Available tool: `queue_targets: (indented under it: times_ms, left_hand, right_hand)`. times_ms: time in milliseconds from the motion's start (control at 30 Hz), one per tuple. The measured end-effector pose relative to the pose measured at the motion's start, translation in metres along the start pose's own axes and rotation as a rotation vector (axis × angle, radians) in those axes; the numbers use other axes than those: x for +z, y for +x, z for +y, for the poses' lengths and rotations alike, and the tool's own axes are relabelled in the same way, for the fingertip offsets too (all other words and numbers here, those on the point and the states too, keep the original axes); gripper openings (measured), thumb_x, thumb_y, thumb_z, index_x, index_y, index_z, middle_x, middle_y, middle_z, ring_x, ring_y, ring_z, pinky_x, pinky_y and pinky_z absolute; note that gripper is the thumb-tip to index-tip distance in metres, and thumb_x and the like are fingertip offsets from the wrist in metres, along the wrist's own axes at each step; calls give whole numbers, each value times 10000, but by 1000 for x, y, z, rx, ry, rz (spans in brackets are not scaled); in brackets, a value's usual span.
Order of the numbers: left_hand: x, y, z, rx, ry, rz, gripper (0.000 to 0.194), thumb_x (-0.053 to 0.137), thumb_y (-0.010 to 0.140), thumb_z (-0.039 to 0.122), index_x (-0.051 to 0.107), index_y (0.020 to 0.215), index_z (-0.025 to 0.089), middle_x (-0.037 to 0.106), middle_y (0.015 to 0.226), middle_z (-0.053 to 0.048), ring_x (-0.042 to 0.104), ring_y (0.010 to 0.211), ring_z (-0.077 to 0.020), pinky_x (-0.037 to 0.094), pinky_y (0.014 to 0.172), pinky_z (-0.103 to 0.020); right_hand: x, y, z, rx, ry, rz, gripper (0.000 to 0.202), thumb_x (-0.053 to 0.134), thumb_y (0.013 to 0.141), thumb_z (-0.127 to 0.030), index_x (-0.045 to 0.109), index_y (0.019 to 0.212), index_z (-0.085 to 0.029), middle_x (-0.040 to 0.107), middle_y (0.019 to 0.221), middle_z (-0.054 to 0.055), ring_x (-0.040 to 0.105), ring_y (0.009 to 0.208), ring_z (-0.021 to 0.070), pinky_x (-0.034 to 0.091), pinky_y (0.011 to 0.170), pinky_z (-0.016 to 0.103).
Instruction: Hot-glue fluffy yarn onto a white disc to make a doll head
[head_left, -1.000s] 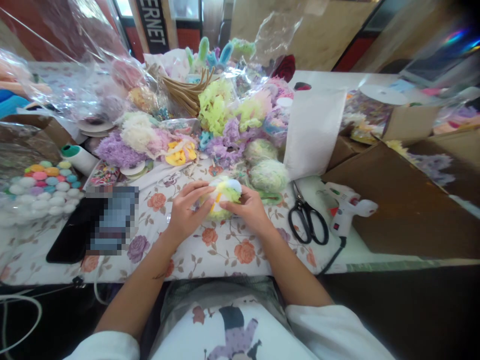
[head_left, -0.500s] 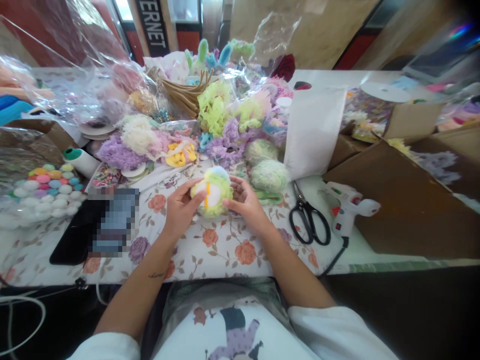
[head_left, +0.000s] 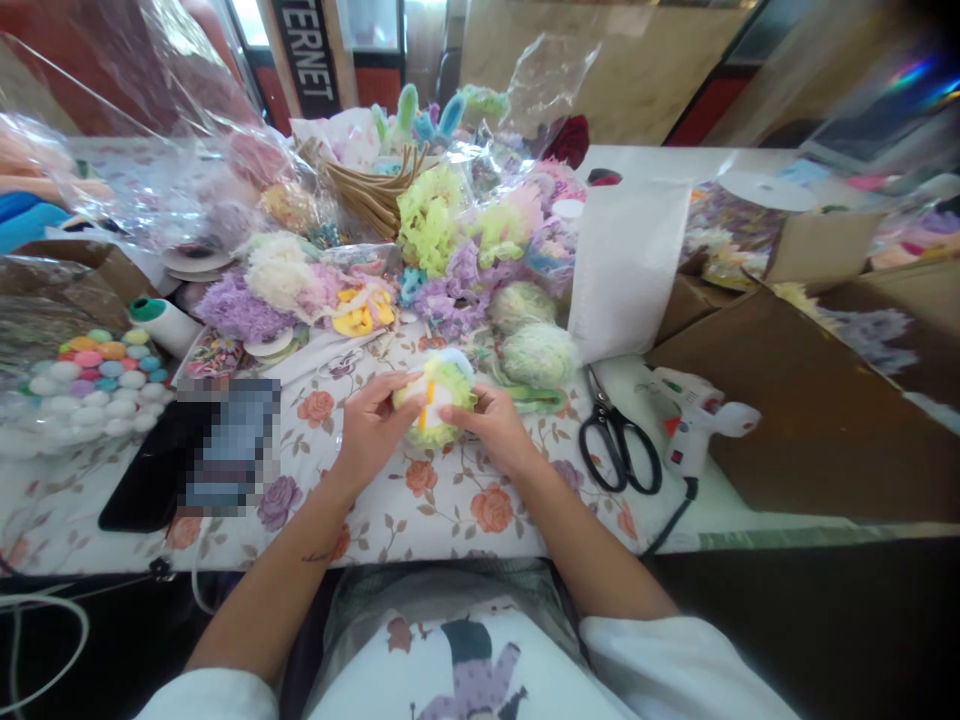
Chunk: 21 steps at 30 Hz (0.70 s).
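Between both hands, just above the flowered tablecloth, is a round, fluffy yellow-green craft piece (head_left: 438,432) with a white middle, an orange-yellow strip across it and a pale blue part at its top. My left hand (head_left: 373,420) grips its left side, thumb pressed on the white face. On the other side my right hand (head_left: 495,425) holds the edge, its thumb on the face near the strip. The fingers behind the piece are partly hidden. Beyond my right hand lie balls of pale green yarn (head_left: 538,355).
Black-handled scissors (head_left: 619,440) and a white glue gun (head_left: 686,420) with a cord lie at the right, beside a cardboard box (head_left: 810,400). Phones (head_left: 142,470) and a bag of pompoms (head_left: 97,385) are at the left. Ruffled trims (head_left: 431,220) are heaped behind.
Both hands have shifted slightly right and nearer to me with the fluffy piece. My right thumb has moved inward over its face. The things on the table stay put.
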<state>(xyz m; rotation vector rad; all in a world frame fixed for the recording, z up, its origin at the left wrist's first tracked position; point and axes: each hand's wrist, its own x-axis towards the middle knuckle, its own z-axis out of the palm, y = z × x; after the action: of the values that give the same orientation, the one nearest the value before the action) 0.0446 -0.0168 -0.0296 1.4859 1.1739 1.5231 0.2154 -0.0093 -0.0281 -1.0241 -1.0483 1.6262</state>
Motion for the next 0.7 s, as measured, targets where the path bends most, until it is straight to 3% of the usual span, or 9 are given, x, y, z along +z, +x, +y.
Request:
queue_targets:
  times_ms: [200,433,600,700]
  left_hand:
    - [-3,0,1,9,23,-36,261,706,816,324,732,1050,212,727,1071,-71,654,988,-190,518,867,-309]
    - [-2,-1,-1,-90,-144,-61,326,745,778,349,615,1045,216,679,898,-19,635,761,-131,525,670,-235]
    - [-2,-2,-7,-81,-53,-123,405,747,776,346,652,1153,230,645,1232,-91,641,1074,-221,549,875,-321]
    - [0,-2,-9,-115,-117,-195,485,739,789,338,627,1251,245,629,1304,-92,633,1132,-238,553,917,-344]
  right_hand:
    - [0,2,-1,1,20,-12,375,882,585,-333,729,906,-212,738,821,-10,668,716,164,543,674,279]
    - [0,0,-2,16,-2,-49,369,875,600,-333,728,913,-204,749,892,13,685,754,184,559,710,301]
    - [1,2,3,-10,60,63,398,878,578,-347,721,915,-202,755,883,20,691,743,197,568,709,324]
    - [1,3,4,-6,105,111,393,885,555,-348,719,877,-197,754,841,23,693,728,201,569,702,327]
